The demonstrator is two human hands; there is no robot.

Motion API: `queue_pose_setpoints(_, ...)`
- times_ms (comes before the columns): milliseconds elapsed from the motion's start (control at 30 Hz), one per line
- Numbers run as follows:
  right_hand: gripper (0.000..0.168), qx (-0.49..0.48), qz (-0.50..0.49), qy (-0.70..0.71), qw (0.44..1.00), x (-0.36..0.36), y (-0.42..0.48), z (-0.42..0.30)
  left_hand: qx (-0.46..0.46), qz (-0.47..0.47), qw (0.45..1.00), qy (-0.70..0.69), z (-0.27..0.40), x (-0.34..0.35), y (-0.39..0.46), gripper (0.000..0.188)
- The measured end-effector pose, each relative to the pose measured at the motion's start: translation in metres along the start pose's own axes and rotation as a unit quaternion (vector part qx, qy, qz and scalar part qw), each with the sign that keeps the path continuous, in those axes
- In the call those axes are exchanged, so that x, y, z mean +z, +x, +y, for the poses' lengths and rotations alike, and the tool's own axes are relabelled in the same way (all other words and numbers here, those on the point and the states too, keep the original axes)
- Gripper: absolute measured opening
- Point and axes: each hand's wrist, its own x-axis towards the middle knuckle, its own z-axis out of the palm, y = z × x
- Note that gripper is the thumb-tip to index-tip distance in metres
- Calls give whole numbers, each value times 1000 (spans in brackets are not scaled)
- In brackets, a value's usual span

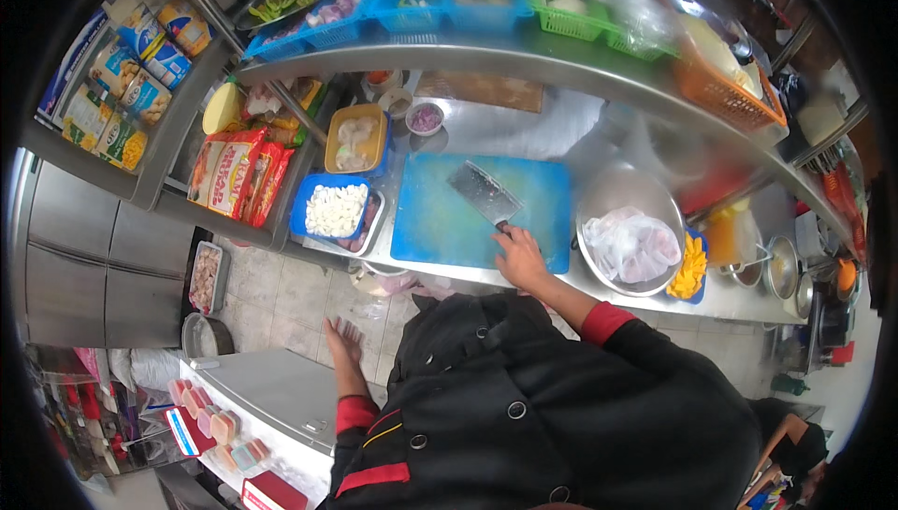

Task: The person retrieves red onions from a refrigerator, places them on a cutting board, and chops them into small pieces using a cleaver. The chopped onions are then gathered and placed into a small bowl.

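Note:
My right hand (520, 256) grips the dark handle of a cleaver (484, 191), whose wide blade rests over a blue cutting board (428, 229) with small bits stuck to the metal. Away from the counter, my left hand (343, 339) hangs over the tiled floor, palm bare and fingers apart. Left of the board stands a blue container of peeled garlic cloves (337, 209), partly over a white tray. To the right, a steel bowl (586, 229) holds a clear plastic bag (631, 245). A blue container of yellow cut pieces (689, 268) sits beside that bowl.
A steel shelf (491, 53) with vegetable baskets spans above the counter. Behind the board are a small bowl of chopped red onion (425, 118) and a wooden board (480, 89). A white chest freezer (273, 387) stands lower left. Another person (793, 443) is at lower right.

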Motion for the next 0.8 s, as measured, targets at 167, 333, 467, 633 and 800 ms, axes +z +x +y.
queue_pose_setpoints(167, 45, -17, 13, 18, 1000, -18, -3, 12, 111, -98, 970, 192, 106, 126, 8, 77)
queue_pose_setpoints(333, 44, 14, -35, 62, 997, -19, -15, 10, 80, -104, 964, 233, 128, 198, 45, 76)
queue_pose_setpoints(467, 44, 32, -98, 84, 991, -17, -25, 15, 28, -124, 963, 238, 120, 202, 73, 55)
queue_pose_setpoints(633, 43, 57, -155, 201, 966, -31, -31, 1, 78, -153, 967, 189, 126, 182, 74, 41)
queue_pose_setpoints(800, 40, 94, -133, 197, 967, -35, -21, -10, 93, -189, 952, 222, 175, 175, 11, 40)
